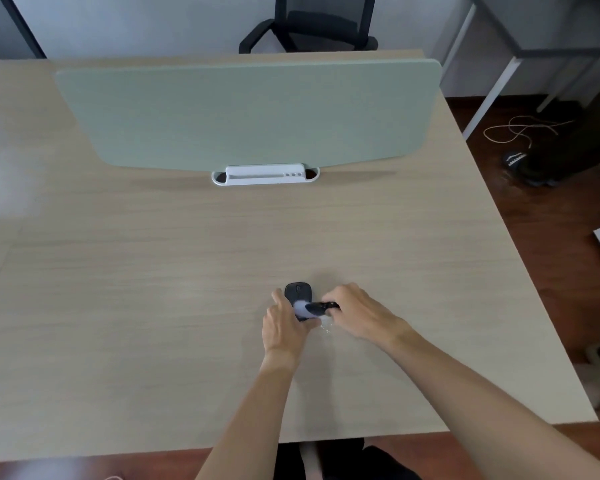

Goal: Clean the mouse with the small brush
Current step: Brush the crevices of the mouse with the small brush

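A black mouse (pixel 298 292) lies on the wooden desk (pixel 153 271), slightly right of centre and near me. My left hand (pixel 284 325) grips its left side and rear, covering part of it. My right hand (pixel 355 313) is shut on a small brush (pixel 317 307) with a dark handle. The brush's pale bristles (pixel 302 306) rest across the mouse's back. A small crumpled clear wrapper (pixel 326 326) sits on the desk between my hands.
A green divider panel (pixel 250 112) stands across the desk's far side, with a white clamp holder (pixel 265 174) at its base. A black office chair (pixel 312 26) is behind it. The desk's right edge drops to a dark floor with cables (pixel 520 128).
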